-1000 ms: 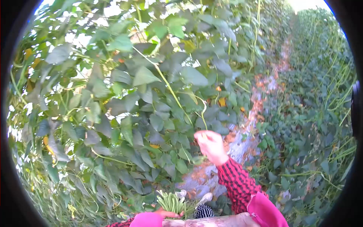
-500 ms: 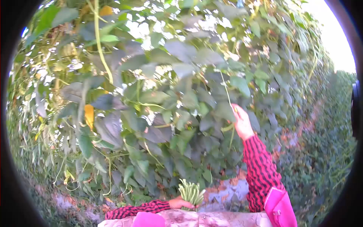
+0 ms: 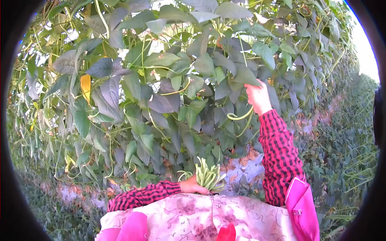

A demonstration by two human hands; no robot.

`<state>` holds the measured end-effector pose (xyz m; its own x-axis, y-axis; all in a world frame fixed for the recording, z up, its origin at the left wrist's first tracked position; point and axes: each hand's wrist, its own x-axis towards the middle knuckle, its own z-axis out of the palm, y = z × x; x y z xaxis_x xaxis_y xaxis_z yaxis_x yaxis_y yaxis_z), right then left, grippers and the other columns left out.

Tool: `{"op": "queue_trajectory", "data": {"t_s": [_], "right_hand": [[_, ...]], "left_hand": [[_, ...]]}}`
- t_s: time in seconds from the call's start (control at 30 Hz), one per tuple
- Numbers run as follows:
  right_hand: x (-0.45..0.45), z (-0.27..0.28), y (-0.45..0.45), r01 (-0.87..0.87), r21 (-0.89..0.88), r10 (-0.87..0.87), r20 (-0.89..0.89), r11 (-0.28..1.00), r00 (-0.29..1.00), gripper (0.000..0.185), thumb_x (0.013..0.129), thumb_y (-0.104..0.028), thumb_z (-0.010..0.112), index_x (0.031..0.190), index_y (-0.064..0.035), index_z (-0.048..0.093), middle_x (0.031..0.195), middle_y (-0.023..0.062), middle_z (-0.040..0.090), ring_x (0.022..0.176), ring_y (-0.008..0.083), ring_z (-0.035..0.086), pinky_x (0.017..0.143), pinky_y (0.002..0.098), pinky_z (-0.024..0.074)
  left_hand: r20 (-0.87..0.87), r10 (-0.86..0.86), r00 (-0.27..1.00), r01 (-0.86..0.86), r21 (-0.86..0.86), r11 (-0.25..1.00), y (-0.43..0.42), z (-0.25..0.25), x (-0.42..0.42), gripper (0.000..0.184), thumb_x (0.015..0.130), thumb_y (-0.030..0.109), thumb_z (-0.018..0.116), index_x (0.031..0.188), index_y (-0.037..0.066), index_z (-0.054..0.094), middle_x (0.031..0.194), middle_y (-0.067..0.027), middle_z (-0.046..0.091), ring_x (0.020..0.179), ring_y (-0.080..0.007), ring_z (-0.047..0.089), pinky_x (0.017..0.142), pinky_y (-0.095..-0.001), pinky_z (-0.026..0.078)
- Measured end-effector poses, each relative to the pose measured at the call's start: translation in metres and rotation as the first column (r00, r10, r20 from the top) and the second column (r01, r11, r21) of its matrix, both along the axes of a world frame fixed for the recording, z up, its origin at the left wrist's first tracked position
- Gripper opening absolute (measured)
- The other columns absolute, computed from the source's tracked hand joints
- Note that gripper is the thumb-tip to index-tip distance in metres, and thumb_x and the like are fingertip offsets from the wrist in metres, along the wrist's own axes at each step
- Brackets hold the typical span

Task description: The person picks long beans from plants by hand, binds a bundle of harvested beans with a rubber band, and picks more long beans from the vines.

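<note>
My left hand [image 3: 194,185] is closed around a bunch of pale green long beans [image 3: 209,174], low in front of my body; their ends fan upward. Raised among the leaves, my right hand [image 3: 258,97] has its fingers closed. A curled long bean [image 3: 240,117] comes out from beneath that hand. A broad leaf [image 3: 245,76] covers part of the fingertips, so the grip is partly hidden. Above the leaf, a thin bean [image 3: 242,48] hangs down toward the hand.
A tall wall of leafy bean vines [image 3: 161,104] fills the view ahead, with a yellow leaf [image 3: 85,86] at left. Bare soil with greyish sheeting [image 3: 245,170] shows at its foot. Low green plants [image 3: 341,160] grow on the right. My patterned apron [image 3: 181,217] is at the bottom.
The view has tilted down, so the vines and both hands sit higher in it. My right hand has come nearer the broad leaf, which now covers its fingertips. The left hand keeps its bunch.
</note>
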<state>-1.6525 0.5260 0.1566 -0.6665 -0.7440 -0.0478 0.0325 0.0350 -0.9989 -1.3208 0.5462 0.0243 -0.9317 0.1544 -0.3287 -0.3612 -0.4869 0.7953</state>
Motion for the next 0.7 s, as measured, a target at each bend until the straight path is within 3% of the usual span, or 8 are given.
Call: {"op": "queue_trajectory", "data": {"t_s": [0.17,0.33,0.43,0.47,0.57,0.6,0.67,0.7], "right_hand": [[0.024,-0.002,-0.006,-0.138,-0.245,0.163,0.086,0.96,0.983,0.007,0.083,-0.007,0.047,0.087,-0.0017,0.051,0.06,0.0015,0.044,0.043,0.0058,0.031,0.039,0.0209,0.0255],[0.041,0.008,-0.01,-0.099,-0.166,0.122,0.131,0.981,0.984,0.012,0.083,-0.012,0.047,0.085,-0.0022,0.052,0.056,0.0,0.041,0.04,0.0064,0.03,0.036,0.0222,0.0233],[0.045,0.001,-0.019,-0.079,-0.156,0.136,0.395,0.985,0.908,0.012,0.081,-0.016,0.049,0.076,-0.0052,0.048,0.048,-0.006,0.031,0.036,0.0059,0.024,0.033,0.0221,0.019],[0.037,-0.018,-0.025,-0.301,-0.205,0.365,0.519,0.931,0.773,0.012,0.08,-0.016,0.05,0.075,-0.005,0.048,0.049,-0.0064,0.029,0.036,0.0059,0.025,0.033,0.0216,0.0186],[0.109,-0.038,-0.034,-0.574,-0.209,0.572,0.583,0.792,0.577,0.01,0.079,-0.008,0.051,0.086,-0.0024,0.054,0.049,-0.0072,0.031,0.036,0.0047,0.028,0.031,0.0207,0.0234],[0.146,-0.026,-0.035,-0.611,-0.062,0.567,0.458,0.789,0.685,0.023,0.076,-0.005,0.058,0.098,-0.0024,0.054,0.051,-0.0067,0.035,0.036,0.0033,0.027,0.031,0.0194,0.0218],[0.184,-0.035,-0.043,-0.725,-0.08,0.693,0.383,0.684,0.611,0.043,0.076,-0.009,0.062,0.116,-0.0055,0.047,0.055,-0.0064,0.037,0.039,0.0023,0.029,0.032,0.0195,0.0215],[0.199,-0.049,-0.054,-0.701,-0.06,0.679,0.319,0.711,0.661,0.042,0.078,-0.01,0.061,0.117,-0.0065,0.045,0.058,-0.0059,0.039,0.04,0.002,0.029,0.033,0.0189,0.0209]], "left_hand": [[0.031,0.077,0.997,-0.078,0.003,0.997,0.01,0.011,0.007,0.06,0.067,-0.003,0.062,0.121,0.003,0.037,0.109,-0.0082,0.053,0.093,-0.0158,0.055,0.081,-0.0287,0.045],[-0.012,0.163,0.986,-0.163,0.004,0.987,0.022,0.009,0.027,0.055,0.068,-0.004,0.063,0.118,0.002,0.04,0.101,-0.0072,0.056,0.089,-0.0147,0.057,0.078,-0.0282,0.046],[-0.043,0.212,0.976,-0.211,0.017,0.977,0.032,0.012,0.036,0.056,0.069,-0.004,0.063,0.119,0.003,0.039,0.105,-0.0082,0.055,0.094,-0.0168,0.055,0.082,-0.0303,0.045],[-0.057,0.224,0.973,-0.224,0.005,0.975,0.034,0.015,0.039,0.054,0.071,-0.005,0.062,0.12,0.003,0.04,0.109,-0.0095,0.055,0.099,-0.0185,0.054,0.085,-0.0321,0.045],[-0.064,0.259,0.964,-0.26,-0.001,0.966,0.033,0.011,0.057,0.053,0.072,-0.004,0.061,0.12,0.004,0.04,0.11,-0.0092,0.054,0.101,-0.0181,0.052,0.087,-0.032,0.043],[-0.093,0.31,0.946,-0.312,-0.017,0.95,0.034,0.01,0.06,0.053,0.073,-0.003,0.061,0.12,0.004,0.04,0.11,-0.0088,0.054,0.101,-0.0181,0.052,0.088,-0.0318,0.041],[-0.075,0.318,0.945,-0.316,0.039,0.948,0.035,0.007,0.069,0.053,0.073,0.0,0.063,0.12,0.003,0.04,0.11,-0.0075,0.054,0.102,-0.0165,0.051,0.09,-0.0308,0.039],[-0.034,0.249,0.968,-0.251,-0.056,0.966,0.035,-0.004,0.075,0.055,0.072,0.001,0.063,0.122,0.003,0.038,0.111,-0.0074,0.053,0.103,-0.0164,0.05,0.091,-0.0312,0.039]]}}
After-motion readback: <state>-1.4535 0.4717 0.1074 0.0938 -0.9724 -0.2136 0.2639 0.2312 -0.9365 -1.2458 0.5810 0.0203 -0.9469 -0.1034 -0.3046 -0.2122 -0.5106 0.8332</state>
